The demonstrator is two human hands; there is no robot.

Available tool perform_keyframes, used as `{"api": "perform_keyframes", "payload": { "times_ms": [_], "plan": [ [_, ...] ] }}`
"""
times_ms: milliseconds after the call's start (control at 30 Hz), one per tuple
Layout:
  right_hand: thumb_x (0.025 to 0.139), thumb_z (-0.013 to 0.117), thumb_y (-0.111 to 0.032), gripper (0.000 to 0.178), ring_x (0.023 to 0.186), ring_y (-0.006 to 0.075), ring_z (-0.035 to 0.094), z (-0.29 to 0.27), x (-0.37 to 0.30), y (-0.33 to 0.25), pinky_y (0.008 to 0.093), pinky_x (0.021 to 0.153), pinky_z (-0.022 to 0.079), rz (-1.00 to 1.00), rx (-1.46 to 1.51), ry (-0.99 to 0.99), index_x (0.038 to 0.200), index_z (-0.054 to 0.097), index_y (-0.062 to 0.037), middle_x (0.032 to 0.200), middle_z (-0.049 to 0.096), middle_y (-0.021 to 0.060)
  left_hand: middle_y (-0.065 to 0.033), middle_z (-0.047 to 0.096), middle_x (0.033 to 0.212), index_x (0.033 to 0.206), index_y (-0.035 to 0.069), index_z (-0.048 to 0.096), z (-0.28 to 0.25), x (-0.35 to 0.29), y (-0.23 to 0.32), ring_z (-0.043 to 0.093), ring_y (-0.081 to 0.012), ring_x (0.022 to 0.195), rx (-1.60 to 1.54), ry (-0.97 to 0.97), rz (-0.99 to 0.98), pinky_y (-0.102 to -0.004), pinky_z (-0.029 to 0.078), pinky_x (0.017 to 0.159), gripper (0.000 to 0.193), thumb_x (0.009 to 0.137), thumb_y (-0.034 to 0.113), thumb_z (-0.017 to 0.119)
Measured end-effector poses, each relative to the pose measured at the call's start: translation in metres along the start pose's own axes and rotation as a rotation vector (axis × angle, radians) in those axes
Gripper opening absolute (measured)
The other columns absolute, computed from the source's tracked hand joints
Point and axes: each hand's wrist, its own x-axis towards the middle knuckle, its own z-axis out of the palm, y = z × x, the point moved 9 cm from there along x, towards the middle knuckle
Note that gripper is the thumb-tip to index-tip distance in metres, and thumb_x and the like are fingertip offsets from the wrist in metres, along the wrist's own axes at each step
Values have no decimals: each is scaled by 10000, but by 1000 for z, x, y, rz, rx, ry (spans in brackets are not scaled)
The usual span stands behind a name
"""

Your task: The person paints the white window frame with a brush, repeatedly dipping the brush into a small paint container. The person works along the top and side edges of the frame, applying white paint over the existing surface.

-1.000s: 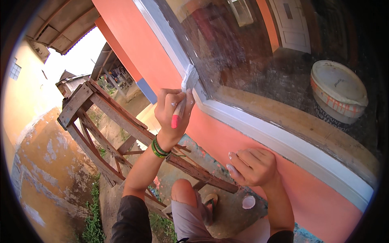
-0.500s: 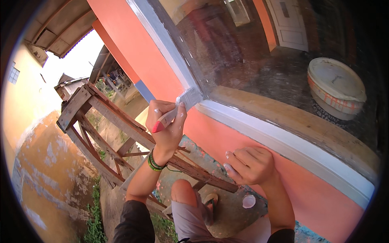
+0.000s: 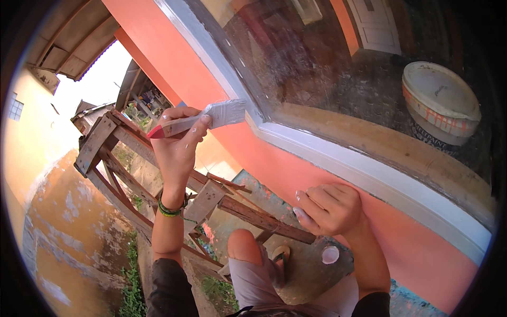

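One paintbrush [image 3: 223,113] is in the person's left hand [image 3: 178,153], at 10 o'clock from the middle of the view. Its handle is flat and tapering with a red end, and its broad bristles are coated in thick whitish paint. The long axis lies nearly level, the bristles pointing just above 3 o'clock and the red end just below 9. The left thumb and fingers pinch it near the bristles (it cannot be told whether their tip touches the frame). Green and dark bands [image 3: 170,212] circle that wrist.

The right hand [image 3: 332,208], at 4 o'clock, is curled into a loose fist beside the smooth coral wall [image 3: 274,158], white smears on its fingertips; whether anything is inside cannot be seen.

Two painted lengths of window frame [image 3: 317,147] meet in a corner near 12 o'clock, around one glass pane. Through the pane, towards 2 o'clock, shows one round lidded bucket [image 3: 441,100], streaked orange. One rough timber trestle [image 3: 97,142] stands at 9 o'clock; one small round white container [image 3: 330,254] sits on the ground at 5.
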Motion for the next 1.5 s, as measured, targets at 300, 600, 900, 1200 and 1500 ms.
{"api": "perform_keyframes", "payload": {
  "times_ms": [300,600,900,1200,1500],
  "plan": [
    [717,768,-154,234,597,176,613,-1,0,0,302,531,483,4,-3,12,916,735,-36,754,620,20,-43,664,692,832,-26,644,29,13,-19,605,-76,621,117,-58,-8,-235,470,557,152,874,38,776],
    [713,771,-161,235,615,170,631,0,-1,0,297,541,489,13,-9,10,908,736,-34,774,633,19,-35,658,663,813,-14,658,44,22,-26,605,-80,590,217,-117,16,-234,459,545,190,905,116,761],
    [723,763,-171,235,620,167,636,-1,-2,0,296,544,489,-4,-20,14,910,739,-31,790,642,20,-67,669,600,739,-17,635,56,29,-10,620,-100,550,352,-70,195,-261,479,530,232,831,104,810],
    [738,761,-162,216,614,158,631,-1,-2,-1,292,538,485,-19,-26,33,904,732,-28,794,642,17,-60,711,695,809,-26,675,59,32,7,657,-89,655,412,-133,218,-256,508,604,166,869,74,793],
    [747,763,-157,196,608,153,626,-2,-2,-1,289,533,483,-20,-8,51,892,729,-30,790,630,20,-48,695,674,777,-27,682,64,45,4,625,-82,623,470,-110,208,-250,481,584,224,873,135,802]
  ]
}}
